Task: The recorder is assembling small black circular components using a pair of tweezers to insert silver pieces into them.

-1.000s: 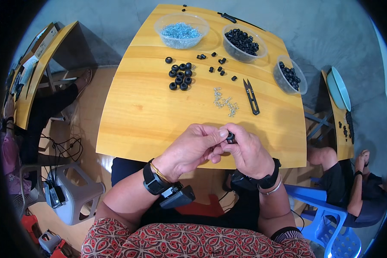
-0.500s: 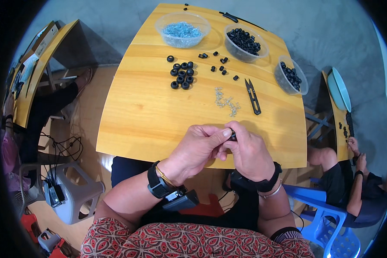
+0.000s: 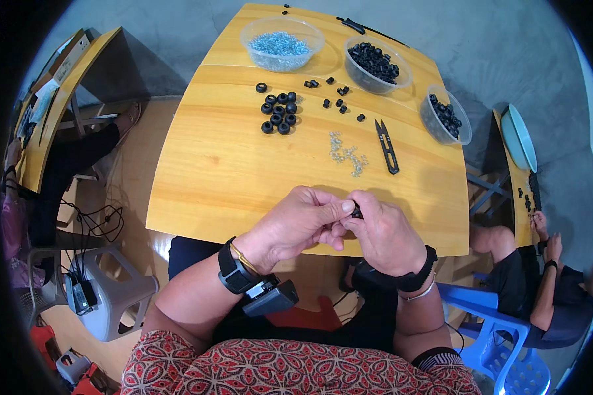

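Above the near edge of the wooden table [image 3: 204, 178], my two hands meet, fingers pinched together. Between them a black bead [image 3: 356, 211] shows in part; fingers cover the rest. My left hand [image 3: 296, 220] presses it with the thumb, and my right hand [image 3: 385, 234] closes round it from the other side. Small clear beads [image 3: 348, 157] lie scattered just beyond the hands. To their right rest black thread snips [image 3: 387, 148]. Farther left sits a cluster of large round black beads [image 3: 279, 113], with several small black cylinder beads [image 3: 339, 103] to its right.
At the table's far side stand a tub of blue beads [image 3: 270, 67], a tub of black beads [image 3: 392, 87] and a smaller tub [image 3: 459, 136] on the right. A black-handled tool [image 3: 353, 26] lies at the back edge. People sit at both sides, near a blue chair [image 3: 487, 329].
My left wrist has shifted slightly left and turned a little. The fingers of both hands stay together on the black bead. Things on the table lie as before.
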Motion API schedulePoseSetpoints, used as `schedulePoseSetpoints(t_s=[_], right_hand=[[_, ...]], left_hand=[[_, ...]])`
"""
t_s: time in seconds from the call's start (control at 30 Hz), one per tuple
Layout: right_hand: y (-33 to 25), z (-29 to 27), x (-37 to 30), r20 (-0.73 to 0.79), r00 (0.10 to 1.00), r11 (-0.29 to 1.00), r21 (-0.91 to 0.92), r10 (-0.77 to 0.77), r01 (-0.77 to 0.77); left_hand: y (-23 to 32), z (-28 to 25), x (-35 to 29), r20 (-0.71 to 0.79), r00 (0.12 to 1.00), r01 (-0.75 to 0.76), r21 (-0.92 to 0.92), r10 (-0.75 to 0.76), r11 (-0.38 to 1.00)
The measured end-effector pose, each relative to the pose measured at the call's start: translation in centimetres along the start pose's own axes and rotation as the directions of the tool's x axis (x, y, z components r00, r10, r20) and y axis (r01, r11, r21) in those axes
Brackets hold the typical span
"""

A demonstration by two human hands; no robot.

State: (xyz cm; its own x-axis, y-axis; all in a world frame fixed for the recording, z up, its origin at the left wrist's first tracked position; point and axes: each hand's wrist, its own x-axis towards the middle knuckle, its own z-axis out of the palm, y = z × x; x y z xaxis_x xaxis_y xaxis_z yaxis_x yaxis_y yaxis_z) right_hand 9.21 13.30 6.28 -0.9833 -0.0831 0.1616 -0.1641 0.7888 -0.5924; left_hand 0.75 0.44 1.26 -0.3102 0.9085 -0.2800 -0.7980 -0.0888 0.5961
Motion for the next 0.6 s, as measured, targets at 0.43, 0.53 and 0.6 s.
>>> schedulePoseSetpoints(t_s=[0.43,0.53,0.6], right_hand=[[1.3,0.6,-0.4,-0.045,0.999,0.996,0.081,-0.025,0.029],[1.0,0.9,-0.2,-0.071,0.997,0.999,0.053,-0.007,0.01],[0.8,0.9,0.0,-0.086,0.996,1.0,0.009,-0.009,0.01]], left_hand=[[-0.2,0.3,0.0,-0.023,0.999,-0.041,-0.059,0.04,0.997],[-0.4,0.3,-0.1,-0.034,0.998,-0.063,-0.081,0.06,0.995],[-0.6,0.5,0.0,-0.045,0.994,-0.099,-0.081,0.096,0.992]])
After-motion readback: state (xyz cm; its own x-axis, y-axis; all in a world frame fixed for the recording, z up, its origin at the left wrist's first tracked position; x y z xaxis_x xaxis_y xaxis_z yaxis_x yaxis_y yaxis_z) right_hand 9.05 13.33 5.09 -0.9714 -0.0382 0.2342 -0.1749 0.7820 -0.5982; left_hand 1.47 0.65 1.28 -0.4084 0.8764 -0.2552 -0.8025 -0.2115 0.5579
